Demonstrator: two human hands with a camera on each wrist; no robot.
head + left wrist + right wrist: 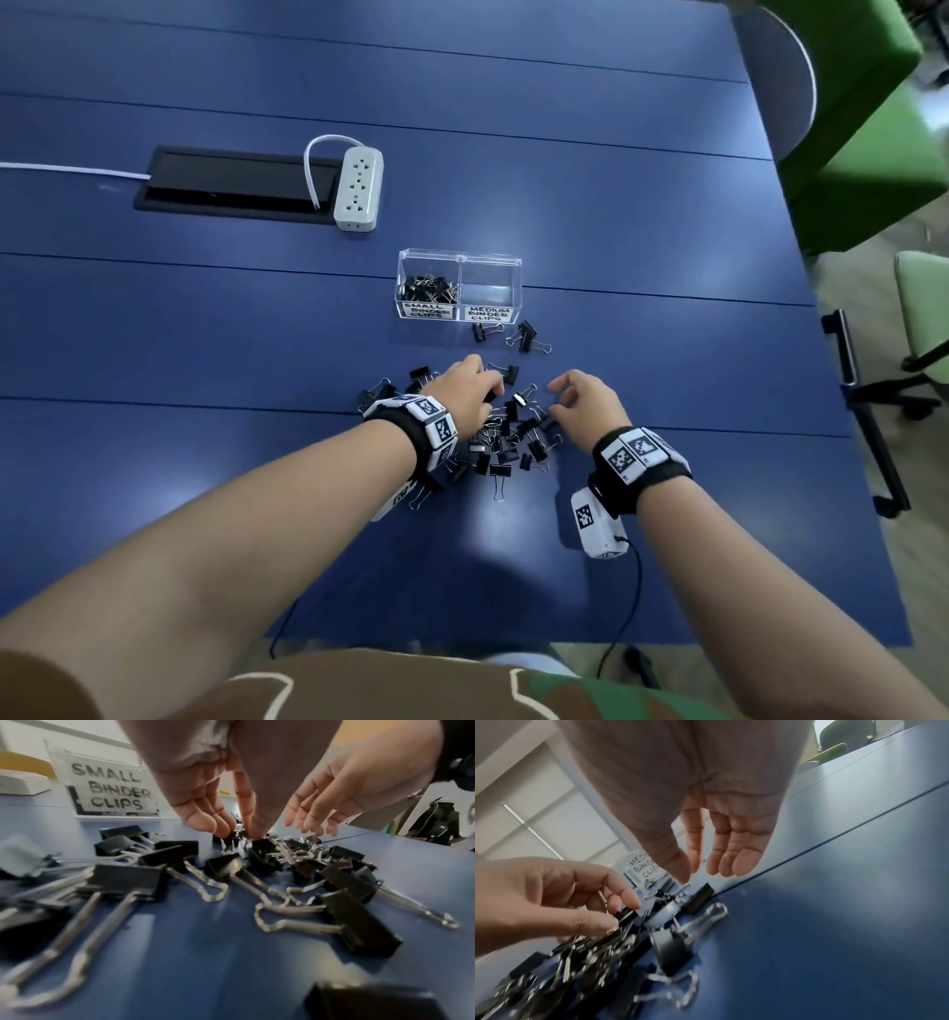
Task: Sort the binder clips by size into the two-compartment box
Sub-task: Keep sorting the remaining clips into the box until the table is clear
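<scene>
A clear two-compartment box (459, 255) stands on the blue table. Its left half, labelled SMALL BINDER CLIPS (113, 791), holds several small clips (429, 289); the right half, labelled MEDIUM (490, 295), is bare. A pile of black binder clips (506, 437) of both sizes lies nearer me. My left hand (475, 393) reaches down into the pile, thumb and forefinger pinching a small black clip (625, 914). My right hand (575, 398) hovers just right of it over the pile, fingers (734, 860) relaxed and holding nothing.
Two medium clips (513, 336) lie just in front of the box. A white power strip (359, 187) and a black cable hatch (231, 185) sit at the far left. The table's right edge (842, 411) has a black bracket; green chairs (862, 128) stand beyond.
</scene>
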